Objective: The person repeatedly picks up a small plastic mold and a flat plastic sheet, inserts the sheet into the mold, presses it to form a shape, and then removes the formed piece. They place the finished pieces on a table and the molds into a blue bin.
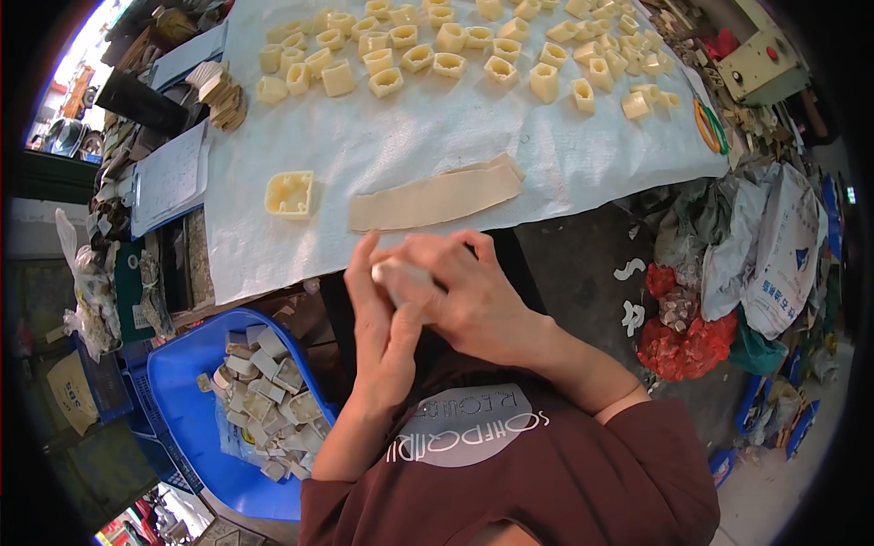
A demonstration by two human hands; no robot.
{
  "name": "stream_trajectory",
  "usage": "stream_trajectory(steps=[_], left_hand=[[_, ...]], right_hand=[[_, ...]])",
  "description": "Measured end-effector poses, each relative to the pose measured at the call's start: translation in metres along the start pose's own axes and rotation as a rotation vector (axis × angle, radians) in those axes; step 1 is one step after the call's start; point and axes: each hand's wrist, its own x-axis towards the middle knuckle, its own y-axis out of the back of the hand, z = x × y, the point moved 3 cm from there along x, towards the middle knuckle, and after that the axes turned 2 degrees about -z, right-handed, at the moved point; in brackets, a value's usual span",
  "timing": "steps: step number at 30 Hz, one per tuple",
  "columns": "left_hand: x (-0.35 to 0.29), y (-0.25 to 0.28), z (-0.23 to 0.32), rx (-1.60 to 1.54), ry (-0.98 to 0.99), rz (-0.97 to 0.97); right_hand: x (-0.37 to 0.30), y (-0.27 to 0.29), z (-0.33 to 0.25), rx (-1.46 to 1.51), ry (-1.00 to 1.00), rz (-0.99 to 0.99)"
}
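Both hands meet just off the table's near edge, around a small pale piece (398,276) that is blurred and mostly covered by fingers. My left hand (375,332) holds it from the left, with the thumb and fingers closed on it. From the right, my right hand (469,296) curls its fingers over the same piece. Just beyond the hands, a beige flat strip (435,196) lies on the white sheet (437,127). To its left sits a single cream, hollow, squarish part (308,196), open side up.
Many similar cream hollow parts (416,58) stand at the back of the table. A blue tub (177,400) of pale blocks is low on the left. A clipboard (168,177) and stacked pieces (218,91) line the left edge; scissors (706,126) and bags (687,350) are right.
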Motion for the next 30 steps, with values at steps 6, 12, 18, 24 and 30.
stream_trajectory(steps=[6, 12, 18, 24, 30], left_hand=[[0.002, -0.002, -0.015, -0.221, -0.128, -0.093], [0.006, -0.015, -0.012, -0.527, 0.005, -0.090], [0.006, -0.017, -0.012, -0.693, 0.029, -0.095], [0.004, -0.016, -0.019, -0.719, 0.052, 0.026], [0.006, -0.014, -0.020, -0.583, 0.072, -0.044]], right_hand=[[-0.001, 0.009, 0.009, 0.916, -0.472, 0.192], [-0.009, -0.002, 0.003, 0.722, -0.401, 0.148], [-0.010, -0.014, 0.008, 0.878, -0.285, 0.246], [-0.007, -0.011, 0.001, 1.042, -0.340, 0.219], [-0.011, -0.011, 0.005, 0.744, -0.252, 0.251]])
